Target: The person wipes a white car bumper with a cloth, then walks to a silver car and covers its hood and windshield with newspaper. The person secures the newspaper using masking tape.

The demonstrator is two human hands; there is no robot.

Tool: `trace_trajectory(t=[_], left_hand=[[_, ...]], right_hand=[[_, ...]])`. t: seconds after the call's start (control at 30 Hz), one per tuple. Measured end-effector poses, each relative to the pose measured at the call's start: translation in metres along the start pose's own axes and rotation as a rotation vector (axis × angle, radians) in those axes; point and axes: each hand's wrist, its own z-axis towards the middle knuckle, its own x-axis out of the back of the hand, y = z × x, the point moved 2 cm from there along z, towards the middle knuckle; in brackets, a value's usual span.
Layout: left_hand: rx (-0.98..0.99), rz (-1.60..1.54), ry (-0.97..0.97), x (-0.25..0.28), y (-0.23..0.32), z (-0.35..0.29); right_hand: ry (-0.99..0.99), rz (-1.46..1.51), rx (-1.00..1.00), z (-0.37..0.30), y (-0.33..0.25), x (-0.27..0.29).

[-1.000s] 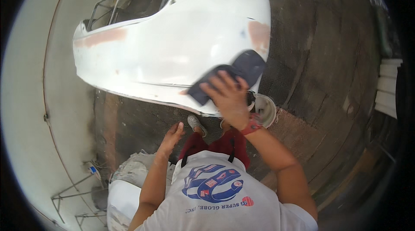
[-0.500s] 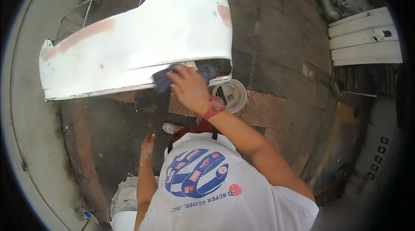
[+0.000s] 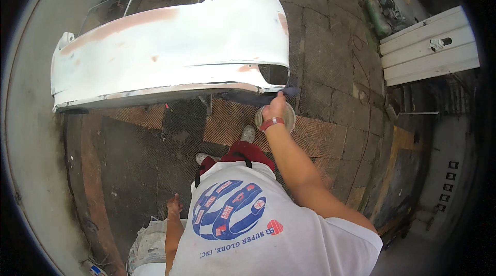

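A white car bumper [image 3: 175,43] with pinkish-brown patches stretches across the upper left and middle. My right hand [image 3: 275,108], with a red watch on the wrist, grips a dark cloth [image 3: 247,99]. The cloth hangs just below the bumper's lower edge, near its right end. Under that hand, a round pale bucket [image 3: 291,120] is partly hidden. My left hand [image 3: 174,203] hangs low at my side, fingers loosely apart, holding nothing.
A thin frame [image 3: 129,3] shows behind the bumper. Ribbed mats [image 3: 235,123] cover part of the dark floor. A white slatted panel [image 3: 429,49] and a bulky bag [image 3: 385,2] are at the right. Bundled pale material [image 3: 147,245] lies by my left arm.
My right hand has moved right and off the bumper's lower face, bringing the cloth beneath its edge. The view has shifted slightly, and my left hand hangs lower in it.
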Motion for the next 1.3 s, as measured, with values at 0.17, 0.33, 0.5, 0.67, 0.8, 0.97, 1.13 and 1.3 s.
trace_trajectory(t=[0.17,0.33,0.5,0.67,0.8,0.97,1.13,1.3], left_hand=[[-0.285,0.124,-0.044,-0.021,0.03,-0.017],[-0.379,0.035,0.023,-0.071,0.093,-0.025],[-0.656,-0.138,-0.289,-0.18,0.272,-0.169],[-0.568,-0.151,-0.433,-0.27,0.304,-0.188],[-0.239,-0.473,-0.69,-0.315,0.299,-0.198],[-0.164,-0.779,-1.08,-0.339,0.314,-0.225],[-0.276,-0.427,-1.353,-0.351,0.341,-0.261],[-0.362,-0.32,-1.176,-0.353,0.329,-0.26]], right_hand=[[0.101,-0.203,0.141,-0.035,0.041,-0.029],[-0.138,-0.097,-0.093,-0.07,0.023,-0.028],[-0.259,-0.402,0.007,-0.039,0.031,0.044],[-0.587,-0.683,-0.438,0.004,0.03,0.082],[-1.191,-1.148,-0.407,-0.061,-0.041,0.034],[-1.598,-1.376,0.643,-0.089,-0.106,0.011],[-1.303,-1.014,0.201,-0.048,-0.093,0.036],[-0.857,-0.906,0.546,-0.078,-0.114,0.027]])
